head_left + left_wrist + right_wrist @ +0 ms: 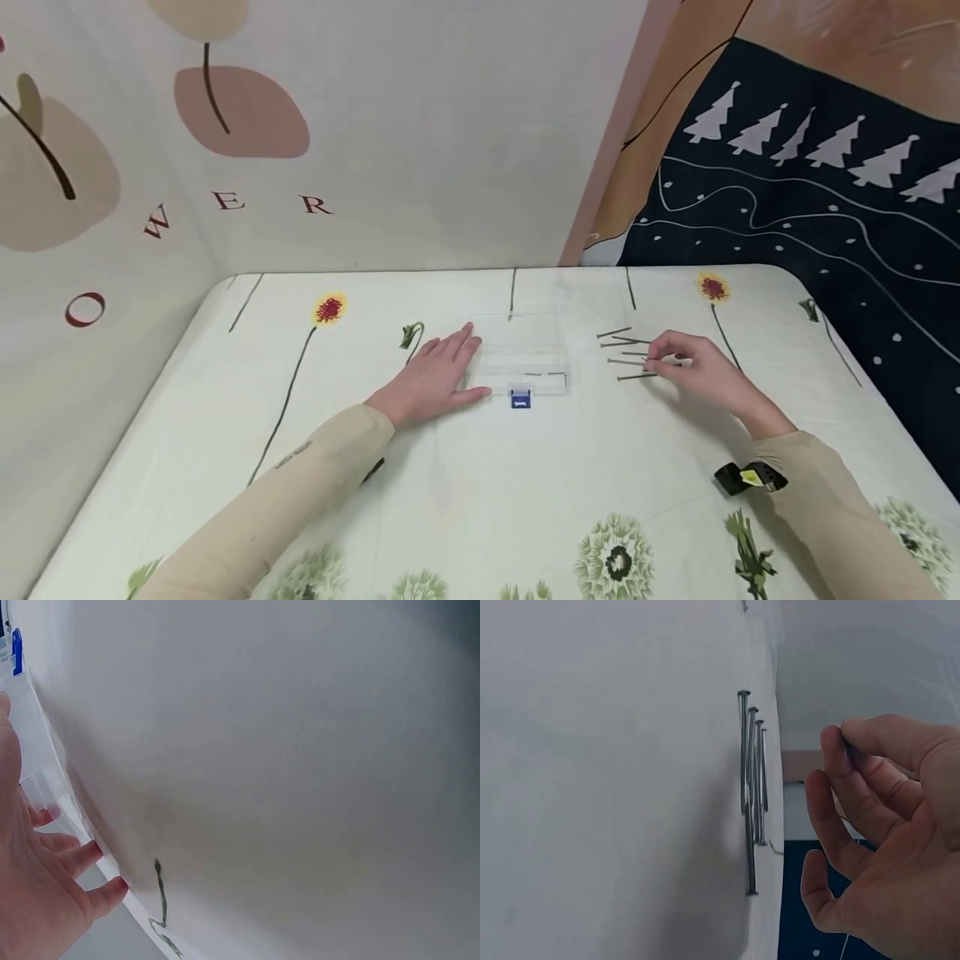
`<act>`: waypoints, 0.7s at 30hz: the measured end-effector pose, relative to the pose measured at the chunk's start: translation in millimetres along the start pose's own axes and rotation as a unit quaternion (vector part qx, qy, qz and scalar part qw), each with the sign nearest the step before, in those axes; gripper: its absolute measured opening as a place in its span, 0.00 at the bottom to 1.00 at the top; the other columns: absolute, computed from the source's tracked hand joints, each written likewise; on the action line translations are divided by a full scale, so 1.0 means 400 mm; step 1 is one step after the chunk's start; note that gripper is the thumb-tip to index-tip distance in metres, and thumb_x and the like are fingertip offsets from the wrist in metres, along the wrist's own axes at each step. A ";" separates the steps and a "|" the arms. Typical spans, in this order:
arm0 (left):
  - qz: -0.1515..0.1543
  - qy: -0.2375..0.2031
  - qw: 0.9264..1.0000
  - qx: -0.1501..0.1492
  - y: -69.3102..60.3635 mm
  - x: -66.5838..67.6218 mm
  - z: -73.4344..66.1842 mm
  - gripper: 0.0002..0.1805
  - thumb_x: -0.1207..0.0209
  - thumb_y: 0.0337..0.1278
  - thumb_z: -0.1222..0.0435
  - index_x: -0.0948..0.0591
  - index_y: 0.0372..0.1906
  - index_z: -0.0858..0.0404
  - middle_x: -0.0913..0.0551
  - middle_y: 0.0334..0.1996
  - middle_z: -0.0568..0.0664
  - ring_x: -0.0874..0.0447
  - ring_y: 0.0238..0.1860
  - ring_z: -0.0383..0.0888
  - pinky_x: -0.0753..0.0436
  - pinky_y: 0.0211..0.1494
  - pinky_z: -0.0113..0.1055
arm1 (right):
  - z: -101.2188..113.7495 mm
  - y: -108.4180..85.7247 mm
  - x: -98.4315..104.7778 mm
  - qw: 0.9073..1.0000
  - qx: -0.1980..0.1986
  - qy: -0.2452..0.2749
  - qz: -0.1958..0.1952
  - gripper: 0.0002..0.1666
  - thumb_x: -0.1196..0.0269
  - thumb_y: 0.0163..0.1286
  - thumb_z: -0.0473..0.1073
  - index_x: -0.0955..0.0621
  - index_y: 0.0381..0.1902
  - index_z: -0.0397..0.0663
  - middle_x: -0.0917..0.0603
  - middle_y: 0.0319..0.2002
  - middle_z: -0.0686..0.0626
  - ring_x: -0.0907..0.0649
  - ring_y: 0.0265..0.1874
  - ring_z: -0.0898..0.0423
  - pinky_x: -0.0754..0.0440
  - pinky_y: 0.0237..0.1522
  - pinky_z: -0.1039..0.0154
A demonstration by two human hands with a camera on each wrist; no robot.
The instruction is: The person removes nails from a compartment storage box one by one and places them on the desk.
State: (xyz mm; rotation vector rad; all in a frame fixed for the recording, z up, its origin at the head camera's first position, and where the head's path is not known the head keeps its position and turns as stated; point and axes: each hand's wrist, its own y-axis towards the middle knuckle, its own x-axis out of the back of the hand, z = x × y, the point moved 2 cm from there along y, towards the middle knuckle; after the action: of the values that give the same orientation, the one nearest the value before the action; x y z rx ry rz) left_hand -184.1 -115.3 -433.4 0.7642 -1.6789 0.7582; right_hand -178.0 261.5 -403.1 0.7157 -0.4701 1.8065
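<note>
A clear plastic box [519, 358] with compartments and a blue latch [521, 399] lies on the table; some thin nails [557, 374] are in its front right compartment. My left hand [435, 375] rests with spread fingers at the box's left side; the left wrist view shows this hand [52, 877] beside the clear plastic. My right hand [701, 371] is over several long nails [626, 361] right of the box. In the right wrist view, thumb and index finger of this hand [892, 802] pinch a small dark piece, seemingly a nail, mostly hidden, beside the loose nails [751, 780].
The table [480, 492] has a white flower-printed cover. Behind it hangs a pale printed cloth [450, 167], and at the right a dark cloth [810, 208] with white trees. A black wrist device [750, 477] is under my right sleeve.
</note>
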 end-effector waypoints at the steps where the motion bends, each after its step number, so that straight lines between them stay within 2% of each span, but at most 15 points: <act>1: -0.001 0.000 1.000 -0.001 0.001 0.000 0.000 0.47 0.55 0.65 0.37 0.46 0.74 0.67 0.54 0.76 0.60 0.51 0.74 0.53 0.46 0.72 0.53 | -0.004 -0.003 0.003 1.000 0.000 -0.007 -0.001 0.03 0.38 0.68 0.37 0.19 0.36 0.42 0.17 0.37 0.48 0.22 0.41 0.55 0.29 0.49 0.50; 10: 0.000 -0.001 1.000 -0.001 0.003 0.000 -0.002 0.46 0.54 0.65 0.37 0.46 0.74 0.67 0.54 0.75 0.60 0.51 0.74 0.53 0.46 0.72 0.53 | -0.043 -0.025 0.022 0.999 0.001 -0.031 0.020 0.01 0.37 0.67 0.35 0.20 0.35 0.44 0.17 0.37 0.49 0.21 0.40 0.55 0.25 0.47 0.49; 17: -0.004 0.001 1.000 -0.002 0.001 0.002 -0.003 0.46 0.54 0.65 0.37 0.46 0.74 0.67 0.53 0.75 0.61 0.51 0.74 0.53 0.46 0.71 0.53 | -0.068 -0.037 0.038 0.997 0.017 -0.060 0.044 0.05 0.35 0.64 0.30 0.19 0.34 0.44 0.17 0.34 0.49 0.21 0.35 0.59 0.23 0.38 0.64; 21: -0.006 0.002 1.000 -0.005 0.001 0.003 -0.003 0.46 0.54 0.65 0.38 0.45 0.74 0.67 0.53 0.75 0.61 0.51 0.74 0.53 0.45 0.71 0.53 | -0.078 -0.036 0.043 0.996 0.016 -0.076 0.047 0.05 0.35 0.63 0.31 0.18 0.34 0.46 0.17 0.34 0.51 0.21 0.35 0.60 0.24 0.38 0.63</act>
State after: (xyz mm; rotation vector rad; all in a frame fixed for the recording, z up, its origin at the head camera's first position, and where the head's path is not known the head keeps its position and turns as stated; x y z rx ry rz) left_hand -184.0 -114.1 -431.9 0.7647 -1.6728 0.7430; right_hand -176.1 298.1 -414.9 0.8698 -0.5851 1.8578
